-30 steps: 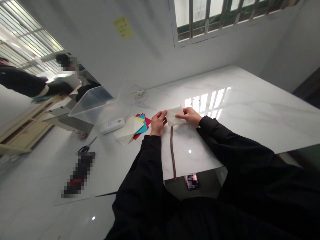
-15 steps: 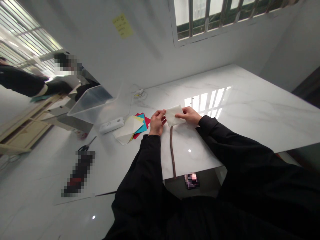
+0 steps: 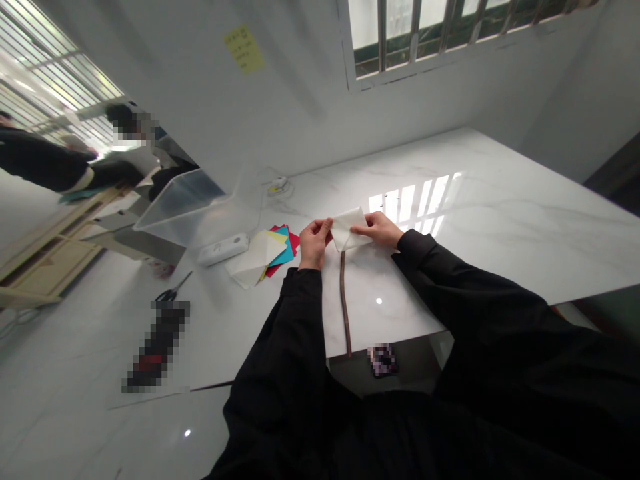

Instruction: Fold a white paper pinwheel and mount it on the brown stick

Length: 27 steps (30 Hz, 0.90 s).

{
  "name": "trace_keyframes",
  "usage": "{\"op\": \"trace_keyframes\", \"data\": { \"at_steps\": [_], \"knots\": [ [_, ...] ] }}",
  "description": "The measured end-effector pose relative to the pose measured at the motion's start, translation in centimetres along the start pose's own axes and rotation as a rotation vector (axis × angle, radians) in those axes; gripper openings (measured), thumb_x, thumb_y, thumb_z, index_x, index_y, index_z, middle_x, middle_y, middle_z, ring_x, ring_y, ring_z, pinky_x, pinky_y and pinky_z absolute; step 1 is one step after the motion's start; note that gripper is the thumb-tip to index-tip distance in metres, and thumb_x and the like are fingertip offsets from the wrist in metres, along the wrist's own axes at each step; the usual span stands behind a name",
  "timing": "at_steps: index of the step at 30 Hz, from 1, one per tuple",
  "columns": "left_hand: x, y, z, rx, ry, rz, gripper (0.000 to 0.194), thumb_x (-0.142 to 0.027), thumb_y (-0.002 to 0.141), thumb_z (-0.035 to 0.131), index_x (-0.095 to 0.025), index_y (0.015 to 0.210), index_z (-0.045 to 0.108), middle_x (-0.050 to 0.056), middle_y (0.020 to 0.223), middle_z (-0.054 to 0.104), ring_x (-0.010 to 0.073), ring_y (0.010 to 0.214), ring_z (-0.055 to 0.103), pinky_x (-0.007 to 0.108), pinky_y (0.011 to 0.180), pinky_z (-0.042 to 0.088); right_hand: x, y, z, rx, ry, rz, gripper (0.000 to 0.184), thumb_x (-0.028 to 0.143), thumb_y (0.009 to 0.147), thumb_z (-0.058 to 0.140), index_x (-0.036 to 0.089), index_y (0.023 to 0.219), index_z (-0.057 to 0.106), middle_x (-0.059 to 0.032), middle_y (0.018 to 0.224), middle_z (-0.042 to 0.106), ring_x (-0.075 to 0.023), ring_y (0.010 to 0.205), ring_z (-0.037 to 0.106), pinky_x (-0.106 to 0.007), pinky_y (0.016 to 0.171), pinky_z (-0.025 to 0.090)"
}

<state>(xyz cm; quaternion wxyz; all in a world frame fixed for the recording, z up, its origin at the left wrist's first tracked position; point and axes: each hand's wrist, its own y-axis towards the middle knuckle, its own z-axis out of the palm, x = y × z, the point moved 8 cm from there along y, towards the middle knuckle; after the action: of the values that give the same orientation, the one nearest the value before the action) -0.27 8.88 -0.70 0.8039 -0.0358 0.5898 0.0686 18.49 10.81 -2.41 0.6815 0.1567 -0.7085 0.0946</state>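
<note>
Between my two hands is a folded piece of cream paper (image 3: 347, 229), held just above the white marbled table (image 3: 500, 220). My left hand (image 3: 315, 243) pinches its left edge between thumb and fingers. On the other side, my right hand (image 3: 383, 230) grips the right edge, its thumb lying across the front. A thin brown stick (image 3: 344, 300) lies lengthwise on the table below the paper, its near end at the table's front edge. The paper overlaps the stick's far end from this view, and I cannot tell whether they touch.
Left of my hands lie coloured paper sheets (image 3: 257, 257), a white power strip (image 3: 223, 249) and scissors (image 3: 170, 291). A clear plastic bin (image 3: 173, 213) stands behind them. A yellow note (image 3: 244, 49) is on the wall. Another person (image 3: 40, 157) is at the far left.
My left hand's fingers have drawn closer together at the paper's left edge. The paper and my right hand have hardly moved.
</note>
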Motion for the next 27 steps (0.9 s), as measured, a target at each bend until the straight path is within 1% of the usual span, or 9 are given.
{"op": "trace_keyframes", "data": {
  "at_steps": [4,6,9,12,15,18,23,25,27],
  "knots": [
    [0.3,-0.4,0.8,0.090,0.053,-0.059,0.058,-0.056,0.057,0.101,-0.015,0.087,0.075,0.003,0.084,0.074,0.0137,0.076,0.068,0.028,0.078,0.058,0.2,-0.1,-0.3,-0.033,0.029,-0.019,0.031,0.040,0.083,0.086,0.012,0.096,0.082,-0.0100,0.093,0.082,-0.0200,0.080,0.073,-0.029,0.074,0.059],
    [0.5,-0.6,0.9,0.109,0.098,-0.073,0.060,-0.057,0.055,0.102,-0.014,0.088,0.076,0.005,0.086,0.075,0.0152,0.077,0.069,0.029,0.078,0.058,0.3,-0.1,-0.4,-0.051,0.027,-0.015,0.031,0.040,0.083,0.086,0.012,0.096,0.081,-0.0100,0.094,0.082,-0.0207,0.082,0.074,-0.030,0.075,0.059],
    [0.6,-0.6,0.8,0.088,0.136,-0.061,0.058,-0.056,0.053,0.102,-0.014,0.081,0.075,0.004,0.081,0.074,0.0153,0.074,0.068,0.030,0.077,0.058,0.4,-0.2,-0.4,-0.058,0.021,0.002,0.032,0.041,0.082,0.087,0.012,0.093,0.081,-0.0100,0.093,0.082,-0.0209,0.081,0.074,-0.029,0.074,0.059],
    [0.6,-0.6,0.6,0.065,0.124,-0.056,0.060,-0.058,0.049,0.103,-0.014,0.079,0.073,0.003,0.079,0.073,0.0145,0.073,0.067,0.030,0.075,0.058,0.4,-0.2,-0.3,-0.052,0.033,0.015,0.032,0.040,0.081,0.087,0.011,0.092,0.081,-0.0100,0.092,0.082,-0.0206,0.080,0.073,-0.029,0.073,0.058],
    [0.5,-0.7,0.9,0.091,0.105,-0.083,0.062,-0.059,0.047,0.103,-0.015,0.081,0.074,0.003,0.079,0.073,0.0143,0.073,0.067,0.029,0.074,0.057,0.5,-0.2,-0.7,-0.083,0.039,0.010,0.031,0.039,0.082,0.086,0.011,0.093,0.081,-0.0101,0.093,0.082,-0.0206,0.081,0.073,-0.029,0.073,0.058],
    [0.4,-0.9,1.2,0.129,0.131,-0.106,0.062,-0.059,0.048,0.103,-0.015,0.082,0.075,0.003,0.079,0.073,0.0141,0.072,0.066,0.029,0.074,0.057,0.6,-0.2,-1.0,-0.123,0.057,-0.005,0.031,0.038,0.083,0.084,0.011,0.097,0.081,-0.0107,0.096,0.082,-0.0199,0.081,0.073,-0.028,0.073,0.057],
    [0.3,-0.8,0.6,0.096,0.196,-0.062,0.059,-0.058,0.049,0.102,-0.015,0.076,0.072,0.002,0.074,0.071,0.0126,0.067,0.062,0.027,0.068,0.054,0.5,-0.2,-1.0,-0.121,0.058,0.004,0.033,0.040,0.083,0.085,0.011,0.097,0.081,-0.0106,0.095,0.082,-0.0200,0.081,0.072,-0.027,0.071,0.056],
    [0.3,-0.7,0.5,0.088,0.199,-0.049,0.057,-0.058,0.051,0.102,-0.015,0.075,0.071,0.002,0.073,0.071,0.0127,0.067,0.063,0.027,0.069,0.054,0.5,-0.2,-0.9,-0.116,0.058,-0.001,0.033,0.040,0.083,0.084,0.011,0.097,0.081,-0.0105,0.096,0.082,-0.0200,0.081,0.072,-0.028,0.071,0.056],
    [0.4,-0.7,0.8,0.106,0.176,-0.061,0.057,-0.057,0.052,0.101,-0.015,0.077,0.072,0.003,0.075,0.072,0.0136,0.069,0.064,0.028,0.071,0.055,0.4,-0.1,-1.0,-0.114,0.056,-0.008,0.033,0.041,0.083,0.084,0.011,0.097,0.081,-0.0105,0.096,0.082,-0.0200,0.081,0.072,-0.028,0.072,0.056]
  ]
}}
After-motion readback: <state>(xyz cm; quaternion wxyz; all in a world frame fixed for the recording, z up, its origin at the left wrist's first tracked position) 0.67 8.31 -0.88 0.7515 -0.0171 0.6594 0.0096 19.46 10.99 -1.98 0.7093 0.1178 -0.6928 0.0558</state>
